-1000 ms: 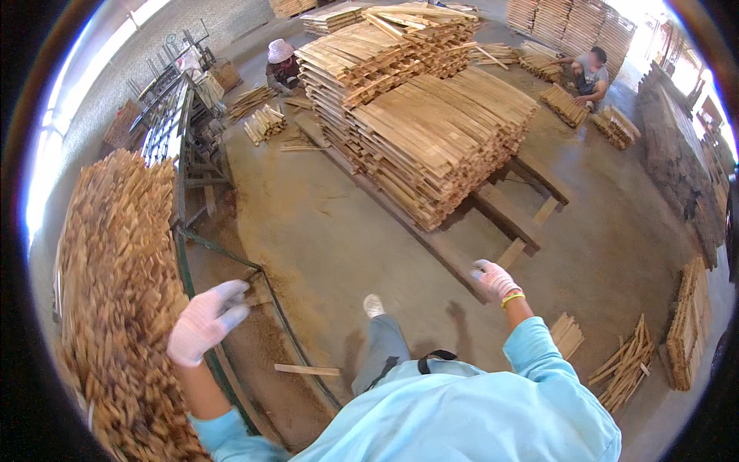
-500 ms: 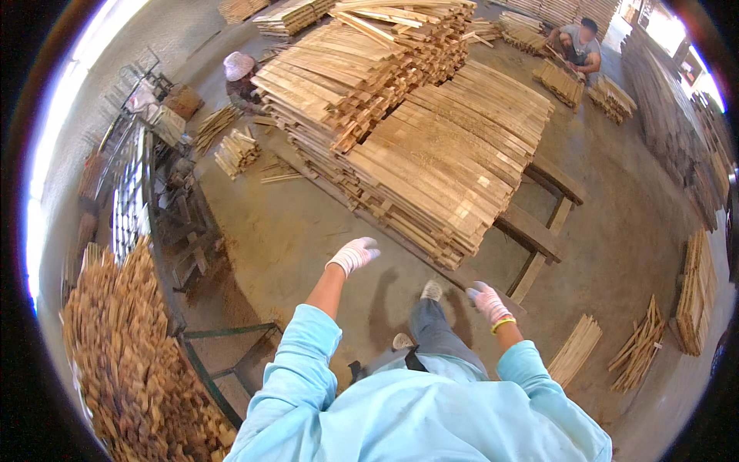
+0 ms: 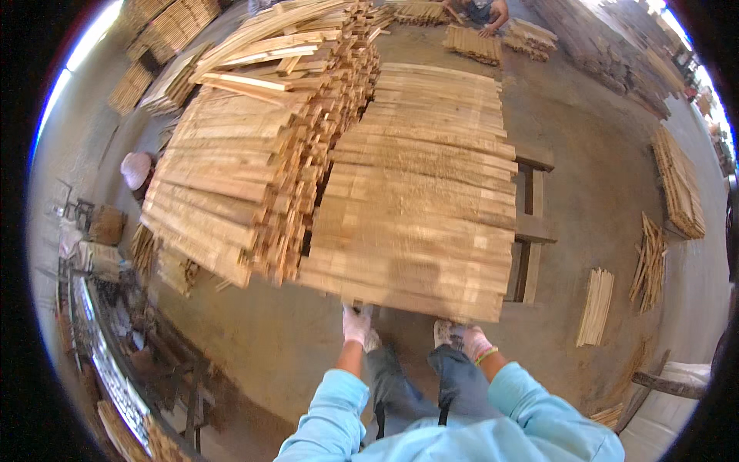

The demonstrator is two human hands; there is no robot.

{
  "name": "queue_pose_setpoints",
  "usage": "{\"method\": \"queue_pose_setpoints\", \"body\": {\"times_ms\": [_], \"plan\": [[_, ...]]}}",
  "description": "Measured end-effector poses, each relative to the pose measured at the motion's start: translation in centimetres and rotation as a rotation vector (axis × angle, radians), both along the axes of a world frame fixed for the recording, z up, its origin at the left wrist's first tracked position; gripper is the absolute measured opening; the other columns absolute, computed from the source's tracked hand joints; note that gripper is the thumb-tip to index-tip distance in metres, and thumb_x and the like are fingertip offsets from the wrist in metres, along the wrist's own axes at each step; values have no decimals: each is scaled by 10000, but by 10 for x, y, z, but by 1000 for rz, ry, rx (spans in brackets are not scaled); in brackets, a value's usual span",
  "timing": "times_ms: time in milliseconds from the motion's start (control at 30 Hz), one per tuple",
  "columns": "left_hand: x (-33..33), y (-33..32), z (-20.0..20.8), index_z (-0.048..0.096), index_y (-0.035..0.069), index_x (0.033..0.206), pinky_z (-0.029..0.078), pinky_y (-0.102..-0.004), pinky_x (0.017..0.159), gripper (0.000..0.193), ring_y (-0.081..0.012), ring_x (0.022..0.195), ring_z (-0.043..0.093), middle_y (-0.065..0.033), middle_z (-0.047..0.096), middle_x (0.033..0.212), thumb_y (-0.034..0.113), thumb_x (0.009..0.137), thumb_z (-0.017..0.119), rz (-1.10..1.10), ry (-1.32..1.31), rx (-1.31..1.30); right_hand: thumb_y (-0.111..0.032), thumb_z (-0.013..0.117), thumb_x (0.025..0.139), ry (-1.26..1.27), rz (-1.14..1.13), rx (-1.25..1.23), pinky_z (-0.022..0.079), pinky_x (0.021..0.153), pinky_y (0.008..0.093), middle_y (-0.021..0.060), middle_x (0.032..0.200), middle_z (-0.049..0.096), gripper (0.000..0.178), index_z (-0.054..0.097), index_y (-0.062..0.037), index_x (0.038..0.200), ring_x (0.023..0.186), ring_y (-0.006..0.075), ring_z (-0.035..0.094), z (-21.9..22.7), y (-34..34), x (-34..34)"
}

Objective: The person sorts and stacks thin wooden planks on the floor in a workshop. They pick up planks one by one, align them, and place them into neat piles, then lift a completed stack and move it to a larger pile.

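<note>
My left hand (image 3: pixel 356 324), in a pale work glove, is at the near edge of a stack of wooden boards (image 3: pixel 416 208). Farther right along that same edge is my right hand (image 3: pixel 474 342), also gloved, with a yellow band at the wrist. The fingers of both hands are blurred and partly hidden at the board ends, so I cannot tell whether they grip the nearest board. The boards lie side by side in a flat top layer with sawdust on it.
A taller, uneven pile of wooden strips (image 3: pixel 223 162) adjoins the stack on the left. Dark support beams (image 3: pixel 531 231) stick out on its right. Small bundles of slats (image 3: pixel 595 306) lie on the floor. A person in a pale hat (image 3: pixel 136 169) is at left, another person (image 3: pixel 485 14) at the far side.
I have turned and stepped up to the board stack, which now lies straight ahead. Both hands have moved from open air to its near edge.
</note>
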State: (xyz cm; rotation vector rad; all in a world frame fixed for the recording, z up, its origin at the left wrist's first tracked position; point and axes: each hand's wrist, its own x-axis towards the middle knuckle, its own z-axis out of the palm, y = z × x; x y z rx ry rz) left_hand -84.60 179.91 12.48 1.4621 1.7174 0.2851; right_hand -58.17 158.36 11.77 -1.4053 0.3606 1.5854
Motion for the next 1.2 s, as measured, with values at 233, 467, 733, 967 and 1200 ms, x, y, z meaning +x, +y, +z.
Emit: {"method": "queue_pose_setpoints", "body": {"times_ms": [233,467,733,967,1200], "plan": [[4,5,-101,570,97,1308,442,-452,1041,527,-297,1242,525,-96,593,1331,459,924,584,998,-1295,-340,-153,485,981,-381,-111,-275,576,784,401,57,1077,739,239,703,-139,1079,999,248,700,-77,6,-36],[1,25,-134,557,137,1372,396,-536,1073,617,-320,1278,515,-63,553,1426,581,971,406,685,-1394,-391,-299,557,945,-1387,871,-437,552,834,385,63,1092,738,305,702,-93,1118,995,227,698,-96,6,-41],[23,2,-80,605,76,1212,504,-406,929,363,-214,1108,629,-78,672,1202,356,1012,490,205,-214,242,-445,516,920,-964,835,-360,508,783,440,-3,788,742,333,708,-175,884,784,249,703,-55,-17,-26],[105,-86,-74,561,68,1271,481,-442,989,427,-288,1122,591,-88,624,1234,391,996,508,883,-1077,-2,-454,554,872,-1183,1172,-381,472,971,429,35,1211,702,431,665,-222,1219,1151,258,631,-56,-99,83],[105,-104,-94,569,89,1330,449,-453,1048,462,-291,1258,536,-75,602,1356,411,1008,495,511,-700,32,-429,572,885,-1212,982,-49,476,985,429,44,1222,692,451,657,-166,1242,1133,261,632,-113,-143,118]]}}
